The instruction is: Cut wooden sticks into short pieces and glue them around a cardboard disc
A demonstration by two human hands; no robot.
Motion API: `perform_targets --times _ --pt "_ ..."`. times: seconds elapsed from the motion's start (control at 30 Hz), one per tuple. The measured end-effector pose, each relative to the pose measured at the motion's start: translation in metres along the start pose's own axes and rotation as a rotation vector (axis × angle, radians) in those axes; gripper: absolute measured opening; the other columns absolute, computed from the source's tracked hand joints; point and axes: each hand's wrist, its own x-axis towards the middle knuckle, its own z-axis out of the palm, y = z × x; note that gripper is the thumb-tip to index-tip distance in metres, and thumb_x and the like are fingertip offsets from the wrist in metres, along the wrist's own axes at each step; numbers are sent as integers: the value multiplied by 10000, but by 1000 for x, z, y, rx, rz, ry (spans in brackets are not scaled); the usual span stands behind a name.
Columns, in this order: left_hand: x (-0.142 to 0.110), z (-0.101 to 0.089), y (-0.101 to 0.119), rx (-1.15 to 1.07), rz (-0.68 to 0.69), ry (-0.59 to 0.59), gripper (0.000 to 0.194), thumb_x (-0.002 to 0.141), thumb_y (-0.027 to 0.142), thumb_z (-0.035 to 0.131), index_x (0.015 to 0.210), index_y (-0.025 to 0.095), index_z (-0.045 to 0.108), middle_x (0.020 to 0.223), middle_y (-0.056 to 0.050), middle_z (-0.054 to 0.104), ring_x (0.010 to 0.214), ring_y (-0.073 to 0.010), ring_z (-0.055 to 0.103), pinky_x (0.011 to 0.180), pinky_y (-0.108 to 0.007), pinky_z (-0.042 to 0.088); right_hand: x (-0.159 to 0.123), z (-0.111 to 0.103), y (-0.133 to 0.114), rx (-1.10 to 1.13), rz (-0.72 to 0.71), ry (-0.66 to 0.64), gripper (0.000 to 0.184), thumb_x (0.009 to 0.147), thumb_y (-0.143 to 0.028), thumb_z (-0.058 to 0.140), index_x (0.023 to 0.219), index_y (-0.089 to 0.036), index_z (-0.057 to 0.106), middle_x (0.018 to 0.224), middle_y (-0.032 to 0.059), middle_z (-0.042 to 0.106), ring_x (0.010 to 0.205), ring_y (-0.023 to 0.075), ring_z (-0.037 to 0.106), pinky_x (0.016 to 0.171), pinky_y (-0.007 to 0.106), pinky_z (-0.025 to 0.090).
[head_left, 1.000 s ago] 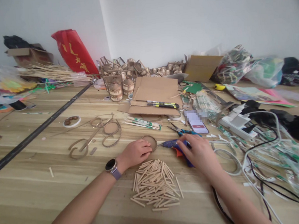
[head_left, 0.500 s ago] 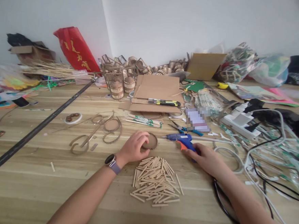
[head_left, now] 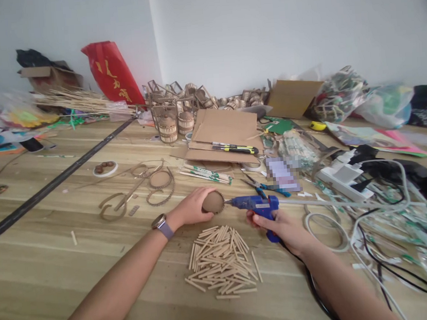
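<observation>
Disc [head_left: 213, 202], brown with a ridged rim, sits just right of the middle of the frame, low over the surface [head_left: 53, 268]; whether it touches the wood I cannot tell. The left hand [head_left: 193, 207] curves around its left side, pinching it between fingers at the upper edge and thumb at the lower. The right hand [head_left: 284, 227] is wrapped around the handle of a blue glue gun [head_left: 256, 203], whose nozzle points left at the rim; contact there is too small to make out. Below the disc, in the lower middle of the frame, lies a loose pile of short sticks [head_left: 220, 259]. Pliers [head_left: 282, 191] lie just behind the gun, near a blurred phone [head_left: 281, 174]. Toward the upper middle, two cutters [head_left: 234, 148] rest on cardboard [head_left: 225, 125], with small baskets [head_left: 168, 129] to its left.
</observation>
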Motion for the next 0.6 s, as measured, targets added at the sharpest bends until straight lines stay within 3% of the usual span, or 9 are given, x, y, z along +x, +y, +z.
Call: perform_targets --times 0.27,0.43,0.6 --pt "1 -2 -2 -39 -16 -12 695 661 196 703 1306 155 448 1352 -152 507 1259 -290 467 1079 -450 368 8 -2 26 -230 -43 84 568 671 -730 596 655 -166 660 611 26 618 521 127 465 489 255 353" --pt "1 -3 -4 -54 -15 -19 694 656 198 722 1299 157 463 1354 -146 508 1268 -284 462 1091 -441 359 5 2 19 -441 -121 60 489 760 -647 539 625 -190 645 597 19 613 553 154 510 534 272 406" --pt "1 -1 -4 -44 -9 -26 706 662 193 723 1311 136 453 1362 -157 500 1279 -279 449 1103 -434 344 4 11 16 -557 -148 62 393 754 -576 540 619 -219 637 629 31 657 631 209 591 622 312 482"
